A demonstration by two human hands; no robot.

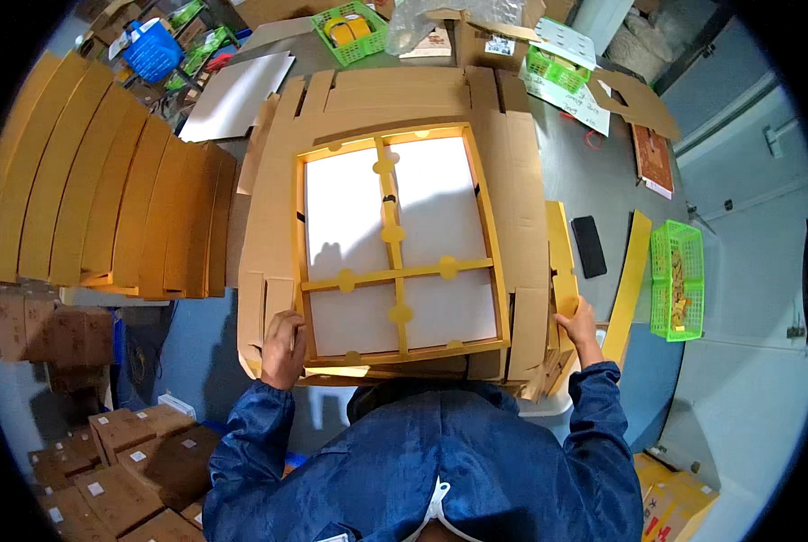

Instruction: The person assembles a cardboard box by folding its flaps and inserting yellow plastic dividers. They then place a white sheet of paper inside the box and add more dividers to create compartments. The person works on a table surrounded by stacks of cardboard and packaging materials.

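Cardboard everywhere, and the landmark is the big flattened brown box blank (pixel 395 226) lying on the grey table (pixel 603 172) straight ahead of the person. Far to the left of the blank a fanned row of yellow-brown cardboard sheets (pixel 106 199) leans on edge, and below that row, lower left of the blank, sealed brown cartons (pixel 133 470) are stacked. Up beyond the blank's far left corner sits a blue basket (pixel 151 50), with a pale flat sheet (pixel 237 95) just beside that corner. On to the blank itself: a yellow divider frame (pixel 395 244) with a cross of strips lies in its middle, white panels showing through the four openings. At the blank's near left corner the left hand (pixel 282 348) presses down on the flap, fingers together and curled over the cardboard, palm flat against it. Behind the blank's far edge stands a green basket holding tape rolls (pixel 352 32). At the blank's near right corner the right hand (pixel 580 330) has fingers pinched shut on a narrow yellow strip (pixel 562 271) that stands up along the blank's right edge. Just right of the blank a black phone (pixel 589 246) lies on the table, then a loose long yellow strip (pixel 628 285), and furthest right of the blank a bright green basket (pixel 677 280) with small brown pieces inside.
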